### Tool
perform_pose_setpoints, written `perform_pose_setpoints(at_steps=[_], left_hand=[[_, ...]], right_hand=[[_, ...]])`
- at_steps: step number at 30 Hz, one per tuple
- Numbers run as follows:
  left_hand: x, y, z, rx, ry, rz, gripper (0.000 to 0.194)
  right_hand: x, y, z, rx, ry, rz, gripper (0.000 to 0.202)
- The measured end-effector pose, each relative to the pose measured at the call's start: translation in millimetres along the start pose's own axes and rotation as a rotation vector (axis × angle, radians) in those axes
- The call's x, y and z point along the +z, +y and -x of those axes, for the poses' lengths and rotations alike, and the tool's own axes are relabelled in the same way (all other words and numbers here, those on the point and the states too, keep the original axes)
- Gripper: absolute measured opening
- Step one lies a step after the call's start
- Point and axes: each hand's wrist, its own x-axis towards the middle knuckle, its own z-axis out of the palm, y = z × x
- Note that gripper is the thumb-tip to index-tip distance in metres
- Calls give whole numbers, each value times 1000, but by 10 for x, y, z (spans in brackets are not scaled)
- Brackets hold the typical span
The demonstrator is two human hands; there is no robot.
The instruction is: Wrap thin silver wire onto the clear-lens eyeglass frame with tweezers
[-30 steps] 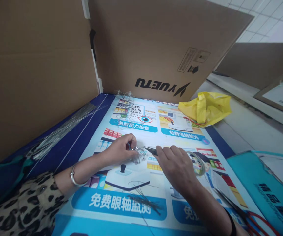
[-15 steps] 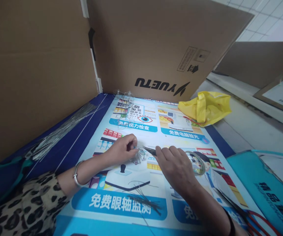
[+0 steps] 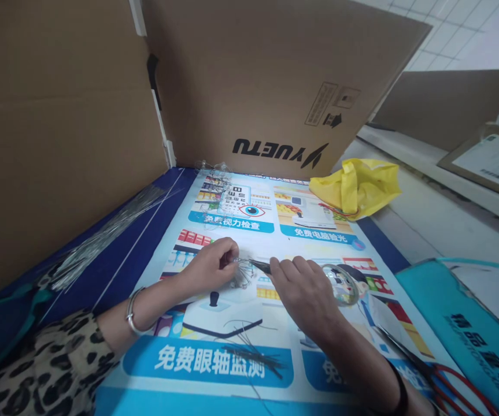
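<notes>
My left hand (image 3: pixel 215 263) is closed in a pinch on a small bundle of thin wire (image 3: pixel 244 275), whose strands fan out below the fingertips. My right hand (image 3: pixel 303 289) is wrapped around needle-nose pliers (image 3: pixel 259 266); only their dark, tapering jaws show, and the handles lie hidden in the palm. The tips point left and meet the wire close to my left fingertips. Whether the jaws grip a strand is too small to tell. Nearer to me, several loose dark wire pieces (image 3: pixel 253 355) lie on the printed poster (image 3: pixel 208 396).
Long silvery wires (image 3: pixel 102 237) lie at the left, and tangled wirework (image 3: pixel 214 179) at the back. A clear tape roll (image 3: pixel 353 289), red-handled scissors (image 3: pixel 433 372), a yellow bag (image 3: pixel 357 188) and a teal bag (image 3: pixel 457 323) are at the right. Cardboard panels (image 3: pixel 275 69) stand behind.
The view has shifted slightly, so the surroundings sit a little further left. Both hands keep their hold, and the pliers' tips appear slightly closer to my left fingertips.
</notes>
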Motion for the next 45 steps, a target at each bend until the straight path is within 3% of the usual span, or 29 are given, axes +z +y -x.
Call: perform_pose_setpoints(at_steps=[45], left_hand=[[16, -33, 7, -54, -22, 36, 11]], right_hand=[[26, 15, -12, 46, 33, -68, 21]])
